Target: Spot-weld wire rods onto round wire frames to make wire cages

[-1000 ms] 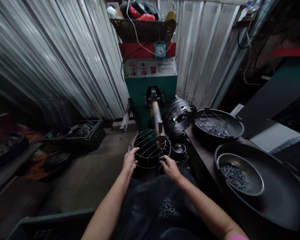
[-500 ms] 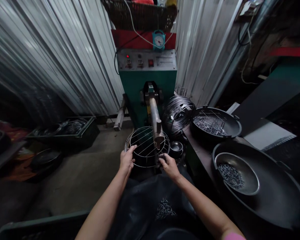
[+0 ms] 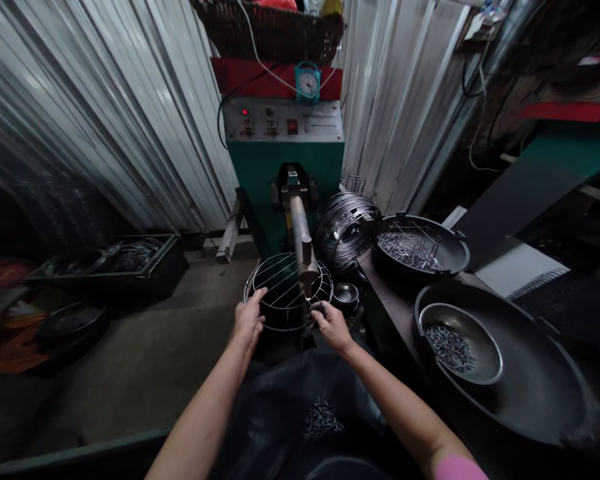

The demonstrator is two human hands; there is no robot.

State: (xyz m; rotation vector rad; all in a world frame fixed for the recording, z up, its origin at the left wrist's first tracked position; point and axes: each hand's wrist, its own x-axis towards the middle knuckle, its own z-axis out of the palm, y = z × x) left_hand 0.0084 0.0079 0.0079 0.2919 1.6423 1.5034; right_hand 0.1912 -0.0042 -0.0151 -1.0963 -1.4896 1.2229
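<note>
A round wire rack (image 3: 284, 309) with two rings and crossing bars sits low under the machine's metal arm (image 3: 300, 230). My left hand (image 3: 249, 320) is closed on its left side, thumb on top of the rim. At the near right edge of the rack, my right hand (image 3: 331, 325) pinches a small piece of wire, its fingertips close to the arm's downward tip (image 3: 308, 290). Dark fingers and shadow hide most of that piece. On the dark apron (image 3: 280, 380) across my lap lies a heap of short wire pieces (image 3: 323, 420).
The green machine (image 3: 250, 173) stands ahead. To its right sits a wire coil (image 3: 350, 230). Two black pans (image 3: 455, 250) (image 3: 535, 373) rest on the right bench, the nearer holding a metal bowl (image 3: 495, 363) of short wires. A crate (image 3: 165, 267) stands left.
My right hand has come in slightly closer to the machine's tip, where a small bright wire end now shows. The whole view has shifted, so the scene sits farther left. My left hand keeps its hold.
</note>
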